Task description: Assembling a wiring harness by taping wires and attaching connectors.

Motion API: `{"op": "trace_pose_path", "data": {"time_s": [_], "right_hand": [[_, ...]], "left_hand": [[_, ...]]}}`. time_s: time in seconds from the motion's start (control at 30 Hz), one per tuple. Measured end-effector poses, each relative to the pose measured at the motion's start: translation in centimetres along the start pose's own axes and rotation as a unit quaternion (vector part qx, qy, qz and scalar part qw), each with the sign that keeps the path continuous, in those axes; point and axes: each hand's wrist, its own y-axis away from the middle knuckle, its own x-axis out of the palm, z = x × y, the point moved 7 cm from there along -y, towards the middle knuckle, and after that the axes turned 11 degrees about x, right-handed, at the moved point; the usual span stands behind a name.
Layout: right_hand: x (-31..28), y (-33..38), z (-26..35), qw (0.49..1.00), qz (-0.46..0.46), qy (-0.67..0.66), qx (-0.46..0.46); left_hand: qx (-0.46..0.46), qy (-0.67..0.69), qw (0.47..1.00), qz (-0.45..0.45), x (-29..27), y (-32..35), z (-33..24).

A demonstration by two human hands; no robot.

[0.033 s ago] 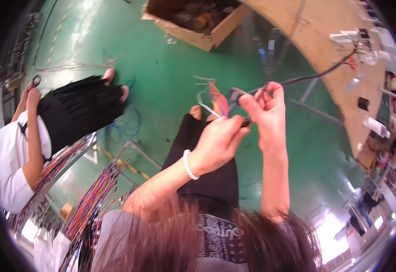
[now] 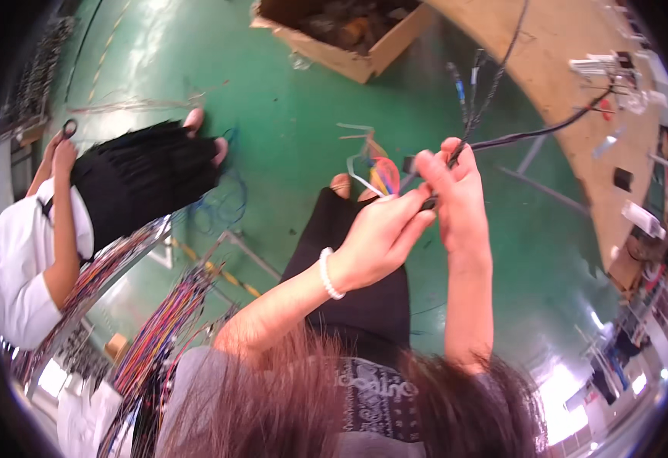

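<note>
Head view. I see both hands raised together above the green floor (image 2: 273,99). Right hand (image 2: 456,195) is clenched round a black cable (image 2: 548,131); the cable's long axis leaves the fist up and to the right, toward the wooden counter (image 2: 570,46). Thin wire ends (image 2: 467,84) stand up from the fist. Left hand (image 2: 380,237), white bead bracelet (image 2: 326,273) at the wrist, pinches at the cable end just beside the right fingers; the two hands are touching. Coloured wires (image 2: 380,174) fan out just past the left fingertips. Right hand is the nearer to the cable run.

Far left: another person (image 2: 36,244), apart, beside wire bundles (image 2: 158,328). Cardboard box (image 2: 349,38) on the floor ahead.
</note>
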Motion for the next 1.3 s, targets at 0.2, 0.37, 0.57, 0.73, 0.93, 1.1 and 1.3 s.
{"op": "trace_pose_path", "data": {"time_s": [0.2, 0.37, 0.57, 0.73, 0.93, 1.1, 1.3], "right_hand": [[1.3, 1.3, -4.3, 0.980, 0.123, -0.155, -0.036], [1.3, 7.1, 4.0, 0.888, 0.045, 0.348, -0.297], [2.1, 3.9, 2.7, 0.961, -0.010, 0.243, -0.130], [2.0, 5.2, 2.0, 0.974, -0.021, 0.167, -0.150], [1.7, -0.4, -2.5, 0.976, 0.192, -0.100, 0.035], [-1.6, 2.5, -2.6, 0.992, 0.075, 0.039, -0.095], [2.5, 8.0, 4.4, 0.942, 0.034, 0.300, -0.144]], "left_hand": [[-0.041, 0.098, 0.994, -0.019, -1.2, 0.1, 0.7], [0.089, -0.158, 0.983, -0.005, -1.2, 0.3, -1.2], [0.093, -0.148, 0.984, -0.023, -0.2, 0.3, 0.4], [0.069, -0.114, 0.988, -0.074, -1.8, 0.1, -0.1], [-0.073, 0.169, 0.983, -0.024, 0.0, 0.6, 1.8], [-0.015, -0.041, 0.999, 0.020, -1.2, -0.3, 0.4], [0.124, -0.214, 0.969, 0.016, -0.5, 0.5, -0.9]]}}
